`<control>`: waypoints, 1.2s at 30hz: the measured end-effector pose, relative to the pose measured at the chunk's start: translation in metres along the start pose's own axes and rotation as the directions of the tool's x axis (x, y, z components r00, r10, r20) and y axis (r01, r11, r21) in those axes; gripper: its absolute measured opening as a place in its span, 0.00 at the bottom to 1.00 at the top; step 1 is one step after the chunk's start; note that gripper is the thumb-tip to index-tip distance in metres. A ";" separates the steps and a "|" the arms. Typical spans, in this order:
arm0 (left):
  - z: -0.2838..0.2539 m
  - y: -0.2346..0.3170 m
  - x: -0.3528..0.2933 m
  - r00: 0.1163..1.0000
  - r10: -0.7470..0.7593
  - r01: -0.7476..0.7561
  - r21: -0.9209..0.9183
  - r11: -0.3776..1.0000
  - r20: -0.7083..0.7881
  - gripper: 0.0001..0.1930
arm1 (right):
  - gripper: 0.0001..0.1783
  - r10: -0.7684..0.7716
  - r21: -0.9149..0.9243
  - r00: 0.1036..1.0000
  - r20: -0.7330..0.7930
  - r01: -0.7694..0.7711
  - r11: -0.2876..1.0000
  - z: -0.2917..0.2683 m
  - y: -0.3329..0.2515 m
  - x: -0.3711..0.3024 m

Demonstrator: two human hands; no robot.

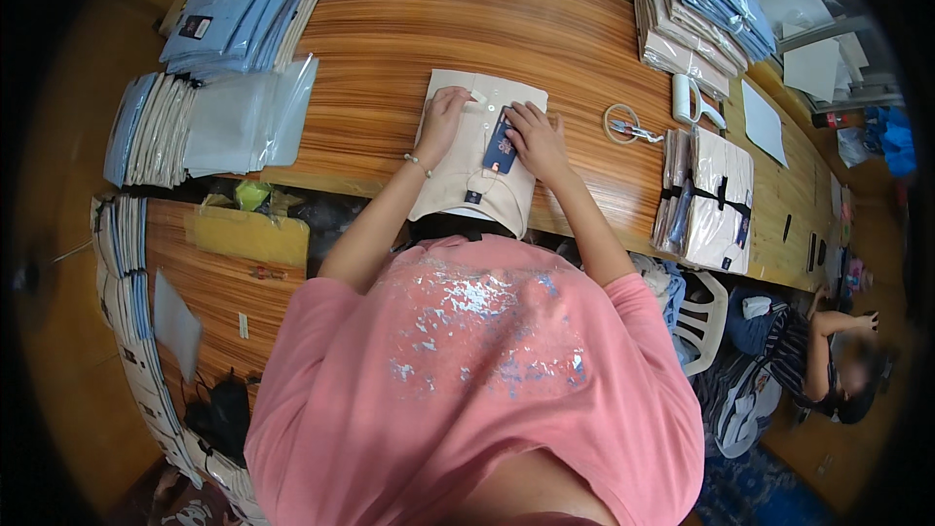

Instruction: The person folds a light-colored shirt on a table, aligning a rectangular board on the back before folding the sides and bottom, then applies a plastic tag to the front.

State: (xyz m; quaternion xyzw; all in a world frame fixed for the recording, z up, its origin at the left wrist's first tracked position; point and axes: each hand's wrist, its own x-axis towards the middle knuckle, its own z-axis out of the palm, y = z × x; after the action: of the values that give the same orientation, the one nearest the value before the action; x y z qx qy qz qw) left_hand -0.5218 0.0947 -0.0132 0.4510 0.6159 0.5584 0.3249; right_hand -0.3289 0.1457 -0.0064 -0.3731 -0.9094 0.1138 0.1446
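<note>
A folded beige shirt (466, 148) lies on the wood-grain table in front of me, buttons facing up, its collar end nearest my body. On it rests a dark blue hang tag (501, 152), with a thin string looping toward the small dark label (473, 197) at the collar. My left hand (445, 129) is over the shirt's far left part, fingers curled, a small white strip (478, 96) at the fingertips. Fingers of my right hand (539, 141) stretch flat across the tag's right edge and the shirt.
Scissors (638, 132) and a tape roll (611, 115) lie to the right, beside a white-handled roller (693, 102). Bagged blue shirts (226, 15), clear bags (239, 122) and bundled pale shirts (721, 190) line both sides. Another person (808, 360) sits at the right.
</note>
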 end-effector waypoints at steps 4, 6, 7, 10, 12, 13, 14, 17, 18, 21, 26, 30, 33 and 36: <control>-0.001 -0.003 0.007 0.996 0.053 -0.056 0.045 0.997 0.071 0.16 | 0.13 0.056 0.068 0.974 -0.222 -0.042 0.997 -0.019 -0.009 0.009; 0.005 -0.001 0.011 0.993 -0.014 0.026 -0.102 0.994 0.118 0.17 | 0.11 0.207 0.442 0.967 -0.149 -0.122 0.889 -0.014 -0.011 0.023; 0.006 0.002 0.012 0.991 -0.010 0.027 -0.133 0.991 0.131 0.17 | 0.10 0.266 0.608 0.959 -0.095 -0.155 0.779 -0.012 -0.013 0.031; 0.006 0.000 0.015 0.992 0.017 0.007 -0.185 0.983 0.127 0.17 | 0.10 0.428 0.823 0.890 0.155 -0.356 0.443 -0.002 -0.013 0.045; 0.008 -0.006 0.020 0.995 0.051 -0.036 -0.173 0.984 0.086 0.16 | 0.10 0.428 0.831 0.875 0.226 -0.402 0.384 0.004 -0.007 0.051; 0.006 -0.004 0.020 0.994 0.077 -0.077 0.003 0.997 0.074 0.15 | 0.10 0.407 0.818 0.889 0.208 -0.386 0.426 0.006 -0.002 0.052; 0.004 -0.003 0.020 0.992 0.106 -0.116 0.178 0.977 0.067 0.15 | 0.10 0.385 0.804 0.903 0.191 -0.368 0.467 0.009 0.002 0.053; 0.004 0.006 0.021 0.989 0.135 -0.144 0.460 0.876 0.053 0.13 | 0.09 0.327 0.638 0.924 0.195 -0.373 0.674 0.018 0.007 0.057; 0.003 0.007 0.021 0.990 0.136 -0.138 0.516 0.845 0.041 0.13 | 0.09 0.330 0.590 0.924 0.195 -0.379 0.713 0.018 0.005 0.058; 0.003 0.004 0.025 0.992 0.124 -0.116 0.528 0.841 0.020 0.12 | 0.09 0.338 0.460 0.916 0.218 -0.401 0.792 0.012 0.001 0.061; 0.003 0.001 0.029 0.987 0.148 -0.160 0.579 0.799 0.068 0.12 | 0.09 0.336 0.386 0.907 0.255 -0.414 0.824 0.016 0.005 0.063; 0.002 -0.002 0.030 0.987 0.096 -0.155 0.598 0.787 0.129 0.10 | 0.08 0.308 0.367 0.921 0.238 -0.379 0.850 0.024 0.012 0.065; 0.000 -0.005 0.033 0.981 0.114 -0.186 0.617 0.765 0.155 0.10 | 0.09 0.280 0.313 0.932 0.228 -0.343 0.886 0.015 0.004 0.068; 0.002 -0.007 0.034 0.981 0.106 -0.184 0.625 0.759 0.160 0.10 | 0.10 0.315 0.274 0.916 0.247 -0.378 0.884 0.013 0.004 0.069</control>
State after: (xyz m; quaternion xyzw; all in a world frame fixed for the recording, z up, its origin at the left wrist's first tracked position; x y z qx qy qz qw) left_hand -0.5344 0.1267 -0.0164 0.6120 0.7118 0.3134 0.1435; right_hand -0.3781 0.1963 -0.0075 -0.4893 -0.8071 0.3179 0.0898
